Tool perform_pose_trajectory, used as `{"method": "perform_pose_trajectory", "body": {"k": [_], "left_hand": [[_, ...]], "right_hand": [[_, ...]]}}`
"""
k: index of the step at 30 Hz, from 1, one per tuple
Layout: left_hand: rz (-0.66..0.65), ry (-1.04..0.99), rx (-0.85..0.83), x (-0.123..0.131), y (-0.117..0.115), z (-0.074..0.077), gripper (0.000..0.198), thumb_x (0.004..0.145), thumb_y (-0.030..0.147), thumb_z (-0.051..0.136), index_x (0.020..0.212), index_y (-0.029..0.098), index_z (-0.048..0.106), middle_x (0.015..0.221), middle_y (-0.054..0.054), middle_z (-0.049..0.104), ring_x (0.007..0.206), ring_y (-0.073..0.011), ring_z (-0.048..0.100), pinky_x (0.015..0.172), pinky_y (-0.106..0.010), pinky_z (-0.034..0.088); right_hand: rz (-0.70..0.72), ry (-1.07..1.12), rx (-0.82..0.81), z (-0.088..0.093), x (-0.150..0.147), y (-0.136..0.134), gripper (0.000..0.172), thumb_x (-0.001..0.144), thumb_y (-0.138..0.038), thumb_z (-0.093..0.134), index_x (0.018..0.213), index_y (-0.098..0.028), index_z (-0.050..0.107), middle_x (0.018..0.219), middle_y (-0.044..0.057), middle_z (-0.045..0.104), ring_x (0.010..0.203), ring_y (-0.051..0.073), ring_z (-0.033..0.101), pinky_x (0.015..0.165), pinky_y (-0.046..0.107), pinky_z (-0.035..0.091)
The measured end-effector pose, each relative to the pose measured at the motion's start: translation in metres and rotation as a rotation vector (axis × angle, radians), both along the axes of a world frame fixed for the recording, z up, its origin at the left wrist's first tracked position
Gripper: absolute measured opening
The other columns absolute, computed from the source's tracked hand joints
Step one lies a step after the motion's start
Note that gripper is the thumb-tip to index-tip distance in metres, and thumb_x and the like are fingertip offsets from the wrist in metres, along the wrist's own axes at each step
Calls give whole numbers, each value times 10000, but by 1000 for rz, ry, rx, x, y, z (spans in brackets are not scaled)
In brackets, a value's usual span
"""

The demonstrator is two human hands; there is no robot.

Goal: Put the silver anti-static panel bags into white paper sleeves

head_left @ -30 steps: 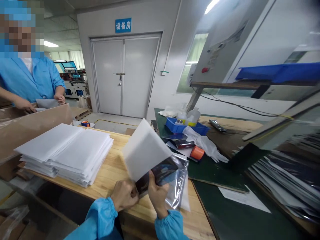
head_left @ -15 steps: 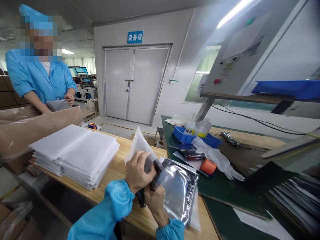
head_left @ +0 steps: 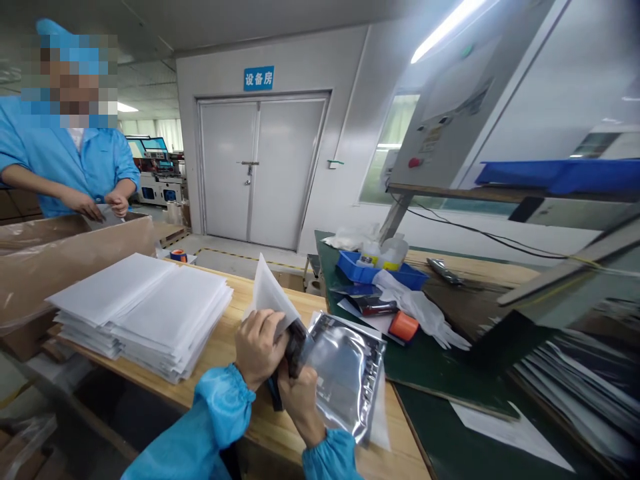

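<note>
My left hand (head_left: 261,347) is closed on a white translucent sheet (head_left: 269,288) that stands up in a fold, together with a dark glossy film (head_left: 299,343). My right hand (head_left: 300,397) is closed just below, its thumb pressed on the lower end of the dark film. Both hands are close together over the wooden table (head_left: 243,283). Just right of them lies a stack of clear, shiny plastic sheets with dark printed edges (head_left: 345,373). What the fingers cover underneath is hidden.
Piles of white sheets (head_left: 170,300) lie on the left. A co-worker (head_left: 75,167) stands behind a plastic-lined carton (head_left: 100,247). On the green bench are a blue tray (head_left: 357,267), an orange tape roll (head_left: 404,327) and a white glove (head_left: 420,307). A control cabinet (head_left: 440,133) stands at right.
The view has shifted slightly, so the bench and piles sit further left. My hands keep their grip on the sheet and film. The co-worker's hands have come closer together on a grey piece.
</note>
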State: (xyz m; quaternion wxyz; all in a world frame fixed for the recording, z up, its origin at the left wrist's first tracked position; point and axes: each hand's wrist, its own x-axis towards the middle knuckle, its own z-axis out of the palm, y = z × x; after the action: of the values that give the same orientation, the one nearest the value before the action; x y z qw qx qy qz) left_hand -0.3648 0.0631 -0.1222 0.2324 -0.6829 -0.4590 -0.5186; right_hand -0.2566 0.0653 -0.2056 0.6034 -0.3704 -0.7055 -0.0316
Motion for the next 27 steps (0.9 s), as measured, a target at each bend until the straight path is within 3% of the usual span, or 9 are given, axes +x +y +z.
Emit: {"method": "perform_pose_trajectory", "body": {"k": [3,6,9,11,14,16,19,22,27], "left_hand": [[-42,21,91,5,-7,23,95,822,126,548,847,181,621,737,-26,665,692,-160,601,669,-290,485],[-124,80,125,16,-18,28,89,815,115,553,811,175,619,676,-12,649,632,-153,566,623,-295,453],[-180,77,122,26,-23,7,145,813,128,546,920,185,627,735,-18,661,666,-154,575,644,-299,457],[-108,-5,25,27,-22,-16,209,792,132,552,979,195,619,844,-44,670,756,-169,601,701,-303,478],[83,-107,-338,16,-16,-49,250,742,149,588,987,199,604,974,-70,650,901,-199,613,775,-311,491],[180,-99,-621,5,-14,-64,218,749,187,598,966,200,604,976,-62,646,932,-210,614,769,-312,487],[267,-30,-924,-6,-13,-78,140,831,277,534,866,187,635,895,-66,670,876,-224,638,717,-320,469],[247,82,-1023,-4,-18,-86,260,877,301,462,792,169,669,847,-96,694,825,-242,659,694,-336,460],[56,274,-1021,5,-36,-106,216,820,190,490,817,138,699,842,-131,704,847,-261,666,746,-356,473]], "right_hand": [[16,-9,-3,0,0,0,377,865,-175,414,495,-184,487,412,-16,502,319,91,419,359,209,280],[54,20,1,1,1,2,313,788,-143,446,481,-187,485,402,-5,525,305,96,411,339,209,273],[45,65,21,0,3,3,280,745,-138,451,475,-191,503,395,4,541,304,109,416,332,217,280],[19,103,-39,0,5,2,314,766,-189,473,453,-196,492,376,2,519,302,115,408,335,230,292],[-74,281,-301,4,10,-3,441,800,-379,550,403,-211,458,341,5,471,296,127,398,329,259,309],[-154,464,-478,11,14,-6,436,761,-495,604,452,-199,523,402,45,547,355,167,487,348,280,368],[-237,668,-581,22,20,-9,388,681,-537,669,605,-160,620,608,123,681,561,239,631,442,300,475],[-318,787,-589,25,23,-5,370,661,-517,681,634,-154,619,687,139,702,647,253,651,486,299,496],[-312,875,-563,12,29,5,316,662,-465,664,586,-171,577,537,41,614,502,189,555,428,279,432]]}}
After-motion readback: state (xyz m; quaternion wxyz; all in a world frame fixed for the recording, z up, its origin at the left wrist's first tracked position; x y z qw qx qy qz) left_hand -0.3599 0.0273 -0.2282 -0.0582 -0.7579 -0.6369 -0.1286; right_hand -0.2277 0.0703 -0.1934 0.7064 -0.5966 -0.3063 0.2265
